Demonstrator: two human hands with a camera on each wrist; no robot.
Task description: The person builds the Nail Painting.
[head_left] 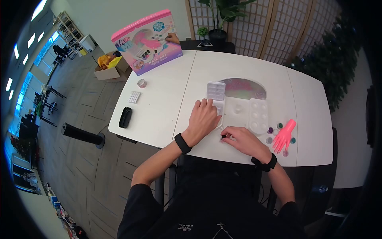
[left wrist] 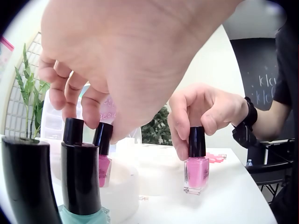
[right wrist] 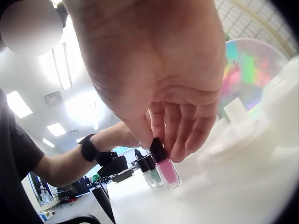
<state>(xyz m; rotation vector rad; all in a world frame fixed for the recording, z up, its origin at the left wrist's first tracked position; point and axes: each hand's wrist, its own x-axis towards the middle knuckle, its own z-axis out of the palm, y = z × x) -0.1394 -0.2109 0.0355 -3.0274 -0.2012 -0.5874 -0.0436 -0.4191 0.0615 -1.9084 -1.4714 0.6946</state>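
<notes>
My right hand (head_left: 242,139) pinches the black cap of a pink nail polish bottle (left wrist: 196,175) between thumb and fingers. The bottle stands upright at the table's front, beside the white tray base (head_left: 234,113). Over the left side of that base, my left hand (head_left: 202,119) reaches down with bent fingers. Its thumb and index finger close about the black cap of another pink nail polish bottle (left wrist: 103,170), which leans slightly. Right by these fingers stand a teal nail polish bottle (left wrist: 84,214) and another black-capped bottle (left wrist: 25,182), its lower part out of view.
A pink model hand (head_left: 283,137) lies at the right among several small pots (head_left: 293,140). A round-welled palette (head_left: 258,113) and a shiny curved panel (head_left: 244,88) belong to the tray. A nail art box (head_left: 149,42), small jar (head_left: 142,83) and black case (head_left: 125,117) stand left.
</notes>
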